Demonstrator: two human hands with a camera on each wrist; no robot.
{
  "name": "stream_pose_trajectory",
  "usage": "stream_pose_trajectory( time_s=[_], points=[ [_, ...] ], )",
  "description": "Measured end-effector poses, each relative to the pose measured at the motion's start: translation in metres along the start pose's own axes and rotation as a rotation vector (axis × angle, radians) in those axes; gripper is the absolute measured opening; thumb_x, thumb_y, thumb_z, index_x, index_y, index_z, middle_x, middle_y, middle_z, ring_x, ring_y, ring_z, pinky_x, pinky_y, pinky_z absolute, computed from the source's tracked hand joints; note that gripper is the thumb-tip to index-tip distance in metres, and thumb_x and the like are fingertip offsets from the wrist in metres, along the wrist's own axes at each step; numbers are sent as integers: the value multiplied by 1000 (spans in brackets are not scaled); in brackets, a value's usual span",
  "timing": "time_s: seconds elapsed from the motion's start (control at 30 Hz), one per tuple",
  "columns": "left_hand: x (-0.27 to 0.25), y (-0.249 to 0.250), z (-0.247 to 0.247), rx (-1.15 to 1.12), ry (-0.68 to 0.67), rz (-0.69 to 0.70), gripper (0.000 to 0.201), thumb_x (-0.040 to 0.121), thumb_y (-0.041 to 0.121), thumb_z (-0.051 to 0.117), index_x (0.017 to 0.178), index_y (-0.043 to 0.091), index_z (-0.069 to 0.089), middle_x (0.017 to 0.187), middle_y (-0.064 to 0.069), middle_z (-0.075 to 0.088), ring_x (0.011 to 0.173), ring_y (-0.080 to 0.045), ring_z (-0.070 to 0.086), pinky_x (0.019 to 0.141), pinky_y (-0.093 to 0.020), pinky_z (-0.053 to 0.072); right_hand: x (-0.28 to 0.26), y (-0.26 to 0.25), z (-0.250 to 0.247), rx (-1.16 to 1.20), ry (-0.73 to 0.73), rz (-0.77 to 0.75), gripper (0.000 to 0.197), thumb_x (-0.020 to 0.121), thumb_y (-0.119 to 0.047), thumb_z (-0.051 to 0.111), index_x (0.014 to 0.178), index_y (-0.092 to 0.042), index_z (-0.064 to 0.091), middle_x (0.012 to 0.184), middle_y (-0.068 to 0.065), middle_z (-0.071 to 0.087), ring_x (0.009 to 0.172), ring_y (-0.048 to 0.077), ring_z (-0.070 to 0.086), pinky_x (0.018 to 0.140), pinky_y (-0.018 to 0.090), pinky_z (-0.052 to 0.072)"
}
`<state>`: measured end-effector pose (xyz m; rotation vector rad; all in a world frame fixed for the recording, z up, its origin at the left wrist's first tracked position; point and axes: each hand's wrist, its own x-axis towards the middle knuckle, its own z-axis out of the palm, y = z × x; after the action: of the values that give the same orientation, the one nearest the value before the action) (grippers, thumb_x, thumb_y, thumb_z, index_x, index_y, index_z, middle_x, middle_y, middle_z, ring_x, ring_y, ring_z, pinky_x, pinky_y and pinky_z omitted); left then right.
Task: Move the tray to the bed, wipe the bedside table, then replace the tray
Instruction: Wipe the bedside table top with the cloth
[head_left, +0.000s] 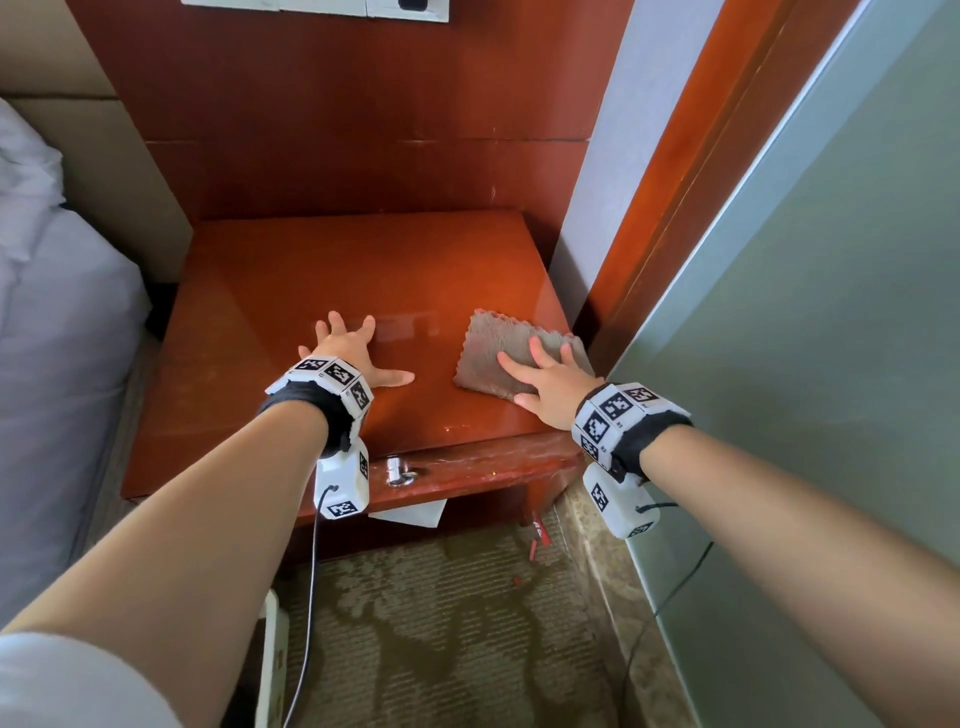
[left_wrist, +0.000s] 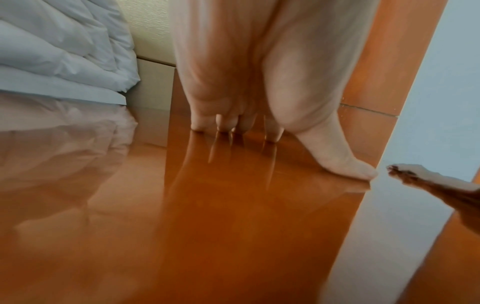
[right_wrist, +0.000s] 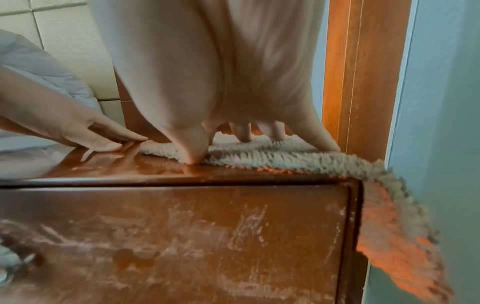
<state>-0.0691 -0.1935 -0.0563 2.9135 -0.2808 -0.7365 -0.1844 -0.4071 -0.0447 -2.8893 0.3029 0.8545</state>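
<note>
The glossy red-brown bedside table (head_left: 322, 270) fills the middle of the head view. A grey-beige fluffy cloth (head_left: 493, 348) lies on its near right corner, and one corner of the cloth (right_wrist: 397, 226) hangs over the table's right edge. My right hand (head_left: 545, 371) presses flat on the cloth with spread fingers (right_wrist: 193, 150). My left hand (head_left: 350, 348) rests flat on the bare tabletop (left_wrist: 233, 205) to the left of the cloth, fingers (left_wrist: 345, 164) splayed. No tray shows in any view.
The bed with white bedding (head_left: 47, 291) is close on the left. A wooden panel (head_left: 332, 109) backs the table, and a door frame (head_left: 670, 208) and grey-green wall (head_left: 831, 312) close in on the right. A metal drawer knob (head_left: 399, 470) sticks out in front. Patterned carpet (head_left: 441, 623) lies below.
</note>
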Motion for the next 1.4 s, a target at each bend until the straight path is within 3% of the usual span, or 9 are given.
stream_pose_trajectory(
  time_s=[0.3,0.77,1.03,1.17,1.4],
  points=[
    [-9,-13,0,45,-1,62,99,79,60,61,153,25,5,160,-15,-7,148,-34,-2,118,-51,18,-28,-24,16,-12,-20,10,63,103,-22,34,147,-49,-2,159,-2,-17,145,39,-14,105,74,12],
    [-28,-30,10,106,-39,114,95,83,53,60,153,25,4,160,-14,-5,148,-34,0,118,-52,20,-35,-90,33,-34,-29,-37,64,102,-26,35,146,-49,-5,159,0,-18,145,40,-15,105,76,10],
    [-30,-31,12,99,-31,98,95,82,56,59,153,26,3,160,-13,-6,148,-33,0,117,-52,20,-31,-69,26,-78,-33,-70,56,102,-42,27,145,-52,-8,159,-5,-20,146,36,-14,105,74,13],
    [-31,-33,14,83,-35,94,95,82,57,58,153,27,4,160,-13,-6,148,-33,-1,117,-53,19,-22,-48,17,-95,-34,-46,58,103,-33,28,145,-52,-8,158,-3,-22,145,39,-14,104,75,13],
    [-36,-31,14,88,-28,80,91,83,59,56,153,28,5,160,-11,-5,148,-31,0,117,-52,21,-14,-26,10,-9,-12,67,55,103,-35,24,146,-50,-8,159,-3,-19,145,39,-16,104,75,12]
  ],
)
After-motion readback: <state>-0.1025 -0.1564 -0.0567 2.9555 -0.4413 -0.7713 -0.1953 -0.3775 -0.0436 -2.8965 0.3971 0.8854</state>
